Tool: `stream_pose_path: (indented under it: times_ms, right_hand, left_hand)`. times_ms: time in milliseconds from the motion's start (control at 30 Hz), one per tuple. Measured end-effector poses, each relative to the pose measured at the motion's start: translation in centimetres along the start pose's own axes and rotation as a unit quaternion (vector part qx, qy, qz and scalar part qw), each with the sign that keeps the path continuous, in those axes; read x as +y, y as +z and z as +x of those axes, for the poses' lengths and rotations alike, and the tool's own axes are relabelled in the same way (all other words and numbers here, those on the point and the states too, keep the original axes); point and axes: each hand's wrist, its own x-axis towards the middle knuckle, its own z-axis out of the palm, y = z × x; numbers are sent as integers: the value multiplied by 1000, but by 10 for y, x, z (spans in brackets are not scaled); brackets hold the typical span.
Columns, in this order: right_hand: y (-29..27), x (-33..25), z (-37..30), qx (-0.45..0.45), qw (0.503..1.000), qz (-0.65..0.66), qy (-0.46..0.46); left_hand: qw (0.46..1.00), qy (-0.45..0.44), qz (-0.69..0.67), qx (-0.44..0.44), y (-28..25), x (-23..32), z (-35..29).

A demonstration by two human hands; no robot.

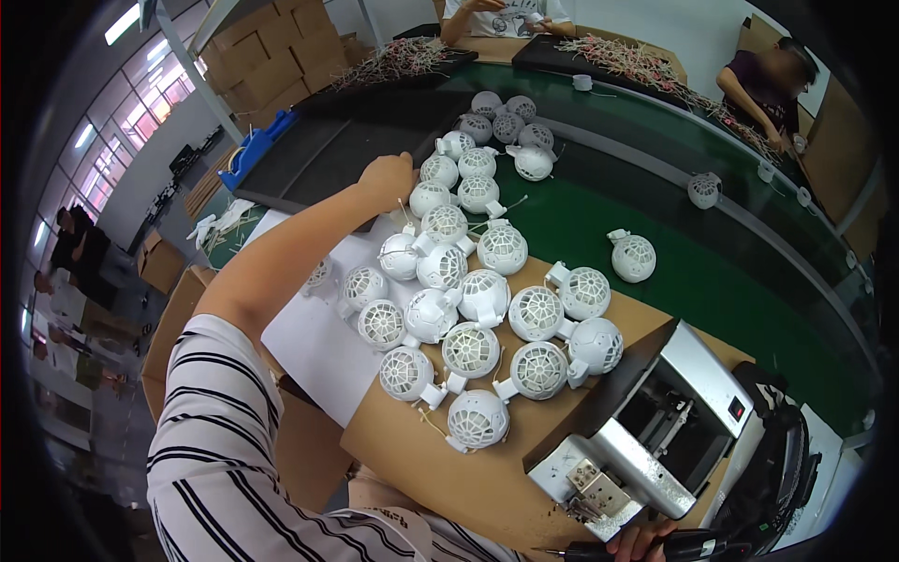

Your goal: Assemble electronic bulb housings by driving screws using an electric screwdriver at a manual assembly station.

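Observation:
Many white round plastic housings with web-like grilles (471, 349) crowd the cardboard-covered table (468, 487), several with small white brackets and thin wires. My left arm stretches forward over them. At the far left of the group my left hand (388, 180) is curled closed beside a white ball housing (429, 199); its fingertips and anything in them are hidden. Low at the front edge, my right hand (644, 541) is wrapped round a black electric screwdriver (688, 545), whose thin tip points left. Just beyond that hand stands a metal screw feeder (646, 421).
A green conveyor belt (581, 220) runs behind the table, with a loose ball housing (634, 258) on it. A black tray (328, 150) lies beyond my left arm. Two people work across the belt beside piles of wires (623, 61). Cartons (267, 61) are stacked at the back left.

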Motion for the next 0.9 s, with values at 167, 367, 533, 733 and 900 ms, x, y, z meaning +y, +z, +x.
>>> stream_pose_path:
  times_ms: [167,367,533,733,900]
  right_hand:
    - [6,-9,-7,-46,994,-73,62]
    - [41,23,-15,201,967,115,-105]
    - [42,20,-20,242,962,84,-93]
    - [51,23,-9,261,952,97,-125]
    - [54,21,-16,277,946,112,-126]
  left_hand:
    - [999,35,-8,40,2,-3,22]
    - [994,104,-15,4,0,-4,-2]
    - [993,101,-60,-8,-10,5,-11]
    - [991,118,-67,3,-18,17,-15]
    - [990,102,-91,-16,-22,6,-26]
